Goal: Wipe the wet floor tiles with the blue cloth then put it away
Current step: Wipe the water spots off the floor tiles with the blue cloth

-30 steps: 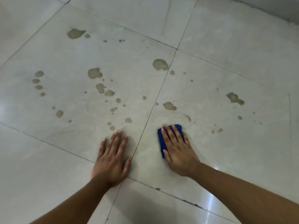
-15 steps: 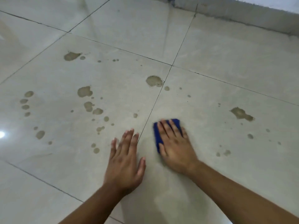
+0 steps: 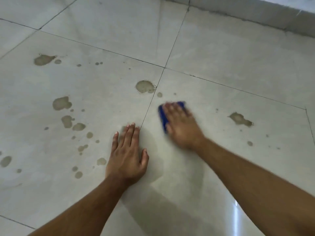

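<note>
- right hand [image 3: 181, 126], blurred, presses flat on the blue cloth [image 3: 163, 116] on the floor tiles [image 3: 221, 53], just right of a grout line.
- left hand [image 3: 127, 155] rests flat, fingers straight, holding nothing.
- brownish wet spots [image 3: 145, 86] dot the tiles around both hands; a wall base [image 3: 255, 16] runs behind.

Pale glossy floor [image 3: 221, 53] of large tiles, dark grout lines [image 3: 172, 43] crossing; a low grey skirting [image 3: 255, 16] runs far right, light glare [image 3: 236, 213] streaks near right.
</note>
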